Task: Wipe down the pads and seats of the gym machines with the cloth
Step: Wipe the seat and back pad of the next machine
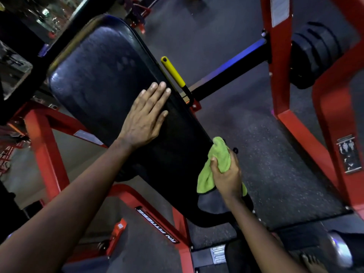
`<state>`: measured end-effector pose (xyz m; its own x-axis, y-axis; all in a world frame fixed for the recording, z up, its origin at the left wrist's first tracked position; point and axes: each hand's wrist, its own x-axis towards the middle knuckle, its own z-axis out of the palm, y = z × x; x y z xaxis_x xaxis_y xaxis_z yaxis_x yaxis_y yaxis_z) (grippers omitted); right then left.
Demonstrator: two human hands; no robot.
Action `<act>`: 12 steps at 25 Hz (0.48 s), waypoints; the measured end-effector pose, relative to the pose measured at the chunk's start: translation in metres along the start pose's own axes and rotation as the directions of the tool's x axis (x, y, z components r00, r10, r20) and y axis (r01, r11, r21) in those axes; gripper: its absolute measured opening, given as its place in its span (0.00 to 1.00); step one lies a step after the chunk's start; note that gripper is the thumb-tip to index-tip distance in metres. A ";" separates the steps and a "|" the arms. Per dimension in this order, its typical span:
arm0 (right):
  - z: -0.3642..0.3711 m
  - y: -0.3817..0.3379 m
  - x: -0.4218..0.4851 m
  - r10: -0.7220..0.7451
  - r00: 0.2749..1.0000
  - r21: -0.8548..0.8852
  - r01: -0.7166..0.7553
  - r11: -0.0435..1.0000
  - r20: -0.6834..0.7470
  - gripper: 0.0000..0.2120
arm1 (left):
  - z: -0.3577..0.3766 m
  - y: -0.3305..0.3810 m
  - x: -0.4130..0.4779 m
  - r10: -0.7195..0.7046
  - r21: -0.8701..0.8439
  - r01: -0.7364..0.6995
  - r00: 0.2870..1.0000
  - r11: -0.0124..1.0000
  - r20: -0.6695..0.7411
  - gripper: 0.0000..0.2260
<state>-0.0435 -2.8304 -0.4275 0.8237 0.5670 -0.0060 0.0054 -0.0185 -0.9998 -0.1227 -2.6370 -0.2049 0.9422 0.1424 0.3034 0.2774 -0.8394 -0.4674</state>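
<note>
Your left hand lies flat on the long black pad, palm down, fingers straight and close together, pointing toward the far end. It holds nothing. Its fingertips reach almost to the pad's right edge, about halfway along its length.

Your right hand is curled round the green cloth. The thumb presses across the near face of the bunched fabric and the other fingers wrap behind it. The cloth sits in the upper part of your grip. One wad sticks out beyond the fingers on the far side and touches the right edge of the pad toward its near end. A loose flap hangs out on the left below your thumb, against the pad's side. A small strip of green also shows to the right of your wrist.

The pad runs diagonally, from far left to near right, and your two hands are well apart along it, the cloth nearer to you than the flat hand.

Just beside the pad's right edge, beyond your left fingertips, a yellow handle stands tilted. The red frame rises on the right, with stacked black weight plates on a bar at the far right. Speckled rubber floor lies under the machine.
</note>
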 end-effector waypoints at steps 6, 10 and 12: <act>0.021 -0.044 0.018 -0.110 0.993 -0.038 0.109 0.993 -0.032 0.21 | 0.004 -0.002 -0.002 0.092 0.001 -0.092 0.996 0.996 0.009 0.22; 0.012 -0.005 -0.005 -0.135 0.990 -0.055 0.133 0.990 -0.040 0.23 | 0.008 0.017 0.005 0.320 -0.062 -0.314 0.937 0.947 0.138 0.20; 0.001 0.026 -0.025 -0.013 0.996 -0.031 0.010 0.999 -0.087 0.23 | 0.009 0.020 0.008 0.340 -0.039 -0.338 0.925 0.940 0.170 0.21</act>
<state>-0.0643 -2.8443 -0.4538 0.8697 0.4936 0.0081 0.0311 -0.0383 -0.9988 -0.1078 -2.6478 -0.2196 0.9978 -0.0641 -0.0194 -0.0650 -0.8579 -0.5096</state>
